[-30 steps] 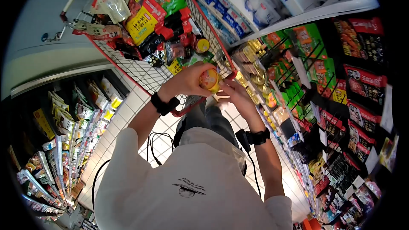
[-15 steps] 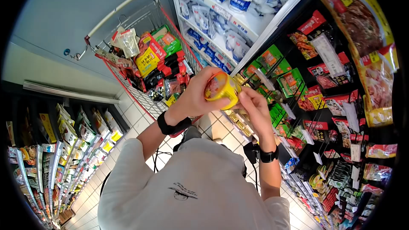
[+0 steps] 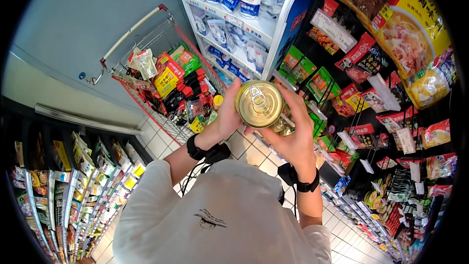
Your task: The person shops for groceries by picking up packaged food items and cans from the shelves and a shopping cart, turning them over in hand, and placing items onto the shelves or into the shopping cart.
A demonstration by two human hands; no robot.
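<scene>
A gold-topped can [image 3: 260, 112] with a pull-tab lid is held up in front of my chest, its lid facing me. My right hand [image 3: 297, 134] wraps round its right side, with the thumb along the lower edge. Against the can's left side rests my left hand [image 3: 225, 120], its fingers partly hidden behind the can. A sliver of yellow label shows at the rim. Both wrists wear black straps, with cables running from them.
A shopping cart [image 3: 128, 81] filled with packets stands ahead on the left. White shelves [image 3: 207, 7] of blue-and-white bags are ahead. Hanging red and green packets line the right, near large display pouches [image 3: 408, 44]. More stocked shelves [image 3: 68, 200] run along the left, above a tiled floor.
The can has turned from its yellow, printed side to its gold pull-tab lid. My right hand has shifted from its lower right edge to around its right side. The view has swung slightly right.
</scene>
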